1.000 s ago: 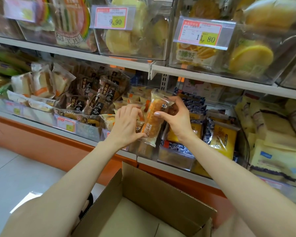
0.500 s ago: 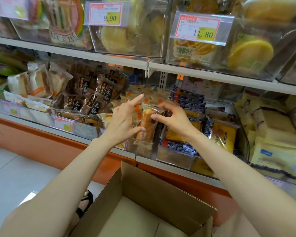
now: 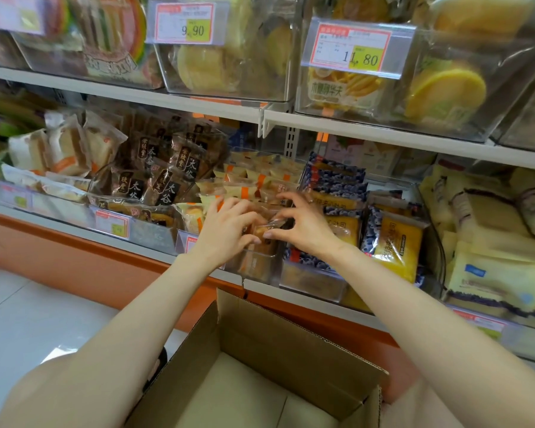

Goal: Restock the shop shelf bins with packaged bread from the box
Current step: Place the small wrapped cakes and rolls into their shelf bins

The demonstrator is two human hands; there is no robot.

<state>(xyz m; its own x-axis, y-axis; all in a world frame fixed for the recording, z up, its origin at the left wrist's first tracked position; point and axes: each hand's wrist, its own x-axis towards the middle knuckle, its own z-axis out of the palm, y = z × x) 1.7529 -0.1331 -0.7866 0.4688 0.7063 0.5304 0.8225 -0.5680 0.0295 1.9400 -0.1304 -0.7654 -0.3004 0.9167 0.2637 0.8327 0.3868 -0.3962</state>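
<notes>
1. While the golden-brown, clear-wrapped bread packet (image 3: 261,233) is sitting in the clear bin (image 3: 269,274), my left grip (image 3: 226,230) is curling over it and my right grip (image 3: 303,231) is pinching its wrapper.
2. I am seeing neighbouring packets (image 3: 348,233) crowding both sides.

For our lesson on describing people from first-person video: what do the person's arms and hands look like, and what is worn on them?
The left arm and right arm are bare right to the picture's edge: no sleeves, watch or bracelet. The left hand and right hand wear no gloves and have short nails. Any ring is too blurred to confirm.
</notes>
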